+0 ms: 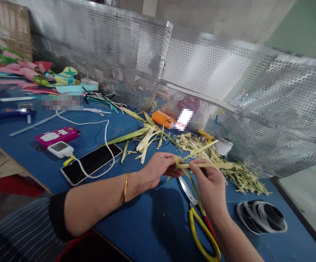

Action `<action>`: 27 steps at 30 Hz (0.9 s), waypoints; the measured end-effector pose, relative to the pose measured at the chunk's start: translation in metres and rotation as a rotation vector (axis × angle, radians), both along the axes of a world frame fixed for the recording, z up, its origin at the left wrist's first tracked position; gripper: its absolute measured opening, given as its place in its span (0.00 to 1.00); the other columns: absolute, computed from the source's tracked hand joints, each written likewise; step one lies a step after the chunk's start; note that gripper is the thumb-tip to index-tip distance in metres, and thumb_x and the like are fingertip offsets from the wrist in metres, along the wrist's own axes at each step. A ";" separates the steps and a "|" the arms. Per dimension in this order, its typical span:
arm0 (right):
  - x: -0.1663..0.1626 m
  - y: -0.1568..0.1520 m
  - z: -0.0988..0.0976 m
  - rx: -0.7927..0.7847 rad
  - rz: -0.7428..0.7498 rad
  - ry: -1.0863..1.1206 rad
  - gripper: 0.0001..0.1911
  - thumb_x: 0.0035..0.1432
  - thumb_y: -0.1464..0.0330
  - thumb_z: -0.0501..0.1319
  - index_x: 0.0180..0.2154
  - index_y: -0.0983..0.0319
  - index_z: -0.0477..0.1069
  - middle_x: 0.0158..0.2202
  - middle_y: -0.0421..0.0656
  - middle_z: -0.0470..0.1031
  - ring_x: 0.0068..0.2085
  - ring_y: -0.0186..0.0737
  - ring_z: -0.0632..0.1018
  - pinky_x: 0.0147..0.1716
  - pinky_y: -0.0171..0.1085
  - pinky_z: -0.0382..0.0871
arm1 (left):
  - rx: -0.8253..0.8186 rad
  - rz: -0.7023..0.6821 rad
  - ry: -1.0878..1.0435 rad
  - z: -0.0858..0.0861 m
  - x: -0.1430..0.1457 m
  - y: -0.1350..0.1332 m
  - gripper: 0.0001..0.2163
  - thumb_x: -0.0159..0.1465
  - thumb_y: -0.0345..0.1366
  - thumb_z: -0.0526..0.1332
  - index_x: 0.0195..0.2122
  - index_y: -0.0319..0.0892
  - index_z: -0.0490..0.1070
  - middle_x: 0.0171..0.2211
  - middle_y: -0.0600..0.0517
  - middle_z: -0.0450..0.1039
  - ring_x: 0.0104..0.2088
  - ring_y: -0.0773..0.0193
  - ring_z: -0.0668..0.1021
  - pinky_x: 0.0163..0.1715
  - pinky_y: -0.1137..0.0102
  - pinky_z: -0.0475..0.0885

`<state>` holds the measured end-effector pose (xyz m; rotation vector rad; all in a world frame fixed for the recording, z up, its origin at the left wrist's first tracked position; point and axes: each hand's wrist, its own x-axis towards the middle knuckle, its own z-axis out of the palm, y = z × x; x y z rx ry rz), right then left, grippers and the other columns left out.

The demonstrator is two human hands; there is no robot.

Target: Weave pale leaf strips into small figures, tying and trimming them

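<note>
Between thumb and fingers, my left hand (160, 168) pinches a small folded piece of pale dried leaf strips (178, 161). My right hand (209, 178) grips one flat strip (215, 165) close to the fold, its free end pointing right. Another strip (201, 148) sticks out up and right from the fold, and a further one hangs down beside my right hand. Scissors (192, 207) with yellow handles lie on the table below, partly covered by my right hand and forearm. The fingertips of my left hand are partly hidden behind the folded piece.
Dried leaves (147, 140) and a heap of leaf scraps (245, 178) lie behind my hands. A phone (92, 163), a white charger (60, 149) with its cable and a magenta device (56, 136) are at left. A spool of clear line (261, 217) stands at right. Perforated metal panels (125, 54) border the back.
</note>
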<state>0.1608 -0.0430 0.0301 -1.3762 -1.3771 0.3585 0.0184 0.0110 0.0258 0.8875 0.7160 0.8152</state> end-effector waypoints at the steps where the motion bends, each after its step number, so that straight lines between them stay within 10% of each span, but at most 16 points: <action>1: 0.002 0.004 -0.001 -0.120 0.044 0.179 0.11 0.53 0.61 0.65 0.25 0.61 0.72 0.25 0.41 0.73 0.27 0.38 0.73 0.28 0.37 0.67 | 0.018 0.000 0.006 0.000 0.000 0.000 0.06 0.59 0.34 0.63 0.30 0.36 0.76 0.26 0.49 0.76 0.23 0.68 0.78 0.29 0.71 0.73; 6: 0.001 0.013 -0.008 -0.390 0.163 0.687 0.18 0.37 0.58 0.73 0.24 0.63 0.71 0.15 0.34 0.66 0.16 0.31 0.65 0.17 0.33 0.64 | 0.033 0.004 0.084 0.000 0.001 0.001 0.05 0.59 0.33 0.63 0.31 0.36 0.74 0.25 0.50 0.76 0.22 0.70 0.77 0.27 0.74 0.73; 20: -0.003 0.016 -0.017 -0.283 0.100 0.851 0.18 0.34 0.60 0.75 0.22 0.64 0.71 0.16 0.36 0.70 0.17 0.31 0.70 0.18 0.33 0.68 | 0.127 -0.136 -0.015 0.002 -0.003 0.002 0.12 0.52 0.30 0.61 0.37 0.35 0.78 0.32 0.46 0.79 0.31 0.64 0.79 0.36 0.70 0.74; 27: -0.007 0.014 -0.020 -0.342 0.109 0.828 0.20 0.36 0.58 0.74 0.23 0.64 0.69 0.17 0.35 0.69 0.17 0.32 0.72 0.17 0.30 0.63 | 0.162 0.035 0.100 -0.002 0.000 0.002 0.07 0.55 0.32 0.66 0.34 0.37 0.78 0.33 0.48 0.77 0.30 0.67 0.78 0.30 0.73 0.72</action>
